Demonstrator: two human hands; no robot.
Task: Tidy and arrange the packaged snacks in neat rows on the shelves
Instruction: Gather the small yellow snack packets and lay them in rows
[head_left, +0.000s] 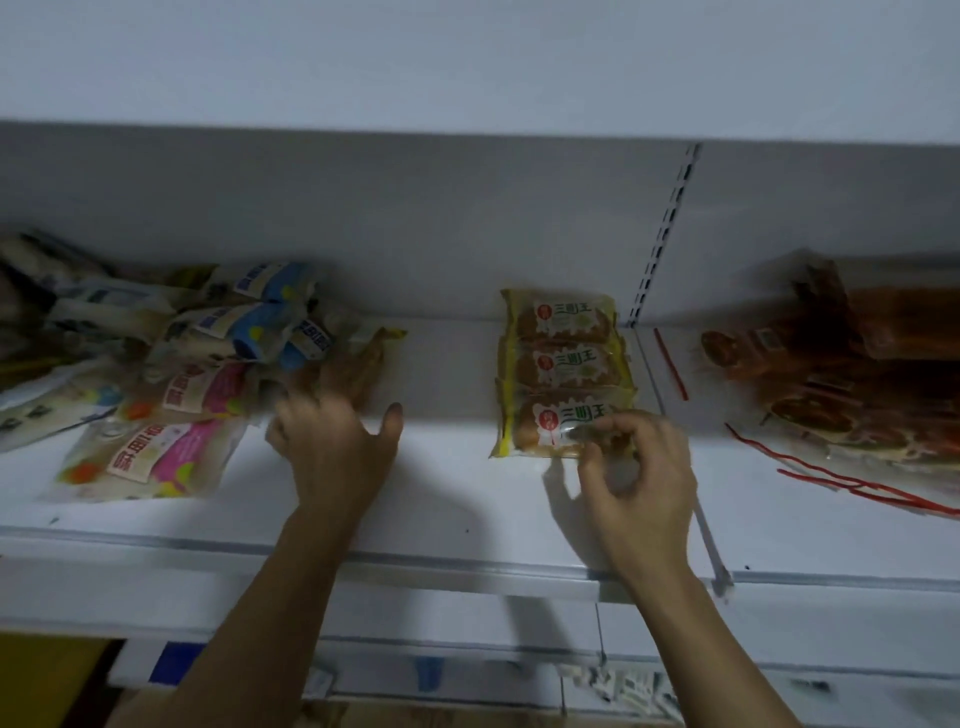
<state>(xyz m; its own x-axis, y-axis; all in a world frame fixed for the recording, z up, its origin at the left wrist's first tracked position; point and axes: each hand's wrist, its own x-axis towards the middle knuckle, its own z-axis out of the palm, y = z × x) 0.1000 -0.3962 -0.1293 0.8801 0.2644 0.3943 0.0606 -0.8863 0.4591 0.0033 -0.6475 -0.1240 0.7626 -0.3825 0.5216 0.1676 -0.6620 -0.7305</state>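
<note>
White metal makes up the shelf (457, 467), and the row of three yellow cake packets (563, 371) near its middle serves as the landmark. Far to the left of that row lies a loose heap of snack packets (171, 364) with blue and pink labels, some overlapping, the nearest one flat by the shelf's front lip. The left hand (332, 441) reaches in at the heap's right edge, fingers spread and extended into the packets beside a yellowish wrapper (371, 364); the blur hides whether they grip anything. Between this hand and the yellow row is a bare stretch of shelf, running from the back wall to the front edge. The right hand (634, 467) sits at the front packet of the row, its thumb and fingertips pinching that packet's near right corner. Right of the row a slotted upright (662, 234) climbs the back wall, and beyond it lie clear bags of brown pastries (841, 374) with red strips.
</note>
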